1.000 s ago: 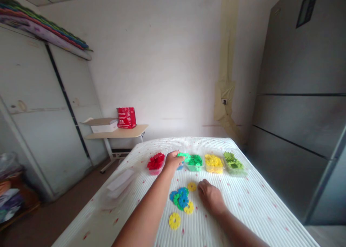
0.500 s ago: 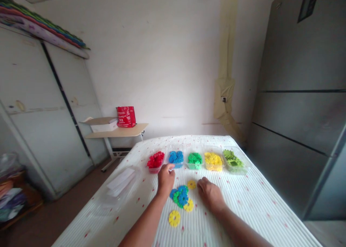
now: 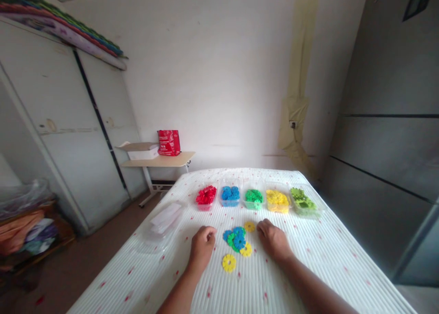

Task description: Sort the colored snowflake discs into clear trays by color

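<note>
My left hand (image 3: 203, 243) rests on the white table cover, its fingers curled in a loose fist, with no object showing in it. On the other side, my right hand (image 3: 274, 240) lies closed, knuckles up, its fingertips partly hidden. Between the hands is a small overlapping heap of blue and green notched plastic discs (image 3: 239, 241). One yellow disc (image 3: 246, 250) touches the heap's lower right, and another yellow disc (image 3: 249, 226) sits close to my right fingers. A third yellow disc (image 3: 229, 262) lies alone, nearer to me.
Clear tubs stand in a row behind, holding red pieces (image 3: 206, 195), blue pieces (image 3: 230, 193), green pieces (image 3: 254, 196), yellow pieces (image 3: 277, 199) and light green pieces (image 3: 302, 198). Clear plastic packaging (image 3: 164, 224) lies at left. A grey refrigerator (image 3: 384, 140) stands at right.
My left hand has drawn back from the blue tub toward me, down to the table left of the discs. My right hand stays beside the upper yellow disc. The view has shifted slightly left.
</note>
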The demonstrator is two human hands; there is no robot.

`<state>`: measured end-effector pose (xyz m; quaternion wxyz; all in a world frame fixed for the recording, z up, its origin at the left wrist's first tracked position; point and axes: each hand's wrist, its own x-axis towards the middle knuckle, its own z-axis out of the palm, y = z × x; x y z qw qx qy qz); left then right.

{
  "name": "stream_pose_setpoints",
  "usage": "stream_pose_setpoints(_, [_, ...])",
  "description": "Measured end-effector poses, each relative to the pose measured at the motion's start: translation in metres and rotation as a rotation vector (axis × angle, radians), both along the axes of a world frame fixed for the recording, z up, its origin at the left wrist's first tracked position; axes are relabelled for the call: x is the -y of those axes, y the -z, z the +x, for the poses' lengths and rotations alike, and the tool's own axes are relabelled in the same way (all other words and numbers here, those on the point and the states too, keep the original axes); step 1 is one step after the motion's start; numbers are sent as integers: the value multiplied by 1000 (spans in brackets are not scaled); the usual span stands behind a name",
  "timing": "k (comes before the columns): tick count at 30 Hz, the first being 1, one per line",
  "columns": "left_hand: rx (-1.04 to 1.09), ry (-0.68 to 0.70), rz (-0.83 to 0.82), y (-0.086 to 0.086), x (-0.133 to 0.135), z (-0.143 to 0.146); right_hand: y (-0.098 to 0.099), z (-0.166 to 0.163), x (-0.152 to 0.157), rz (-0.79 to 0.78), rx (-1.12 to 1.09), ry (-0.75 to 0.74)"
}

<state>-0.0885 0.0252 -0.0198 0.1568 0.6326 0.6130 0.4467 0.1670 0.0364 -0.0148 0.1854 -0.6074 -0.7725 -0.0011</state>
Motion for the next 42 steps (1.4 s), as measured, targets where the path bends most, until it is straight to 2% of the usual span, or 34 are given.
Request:
stream_pose_setpoints(8, [-2, -3, 34, -1, 2, 3, -9, 1, 0, -61, -50, 2])
stream_pose_setpoints(13, [-27, 3, 32, 0, 1, 4, -19, -9, -12, -130, 78, 16])
stream_pose_setpoints(20, [-26, 14, 39, 4, -1, 2, -17, -23, -14, -118, 135, 33])
stream_pose_setpoints(26, [2, 13, 44, 3, 0, 3, -14, -20, -4, -105, 88, 67])
stream_pose_setpoints(28, [8, 12, 46, 2, 0, 3, -12, -15, -1, -100, 21, 63])
stream_pose_setpoints(33, [19, 16, 47, 1, 1, 3, -16, -1, -2, -164, -361, 43])
stream_pose_setpoints(35, [25, 17, 47, 1, 2, 3, -20, 4, -4, -200, -408, 22])
stream_pose_setpoints(38, [36, 19, 43, 0, 2, 2, -26, 5, -2, -319, -485, -47])
stream_pose_setpoints(42, [44, 23, 40, 2, 1, 2, -32, -4, 11, -556, -579, -177])
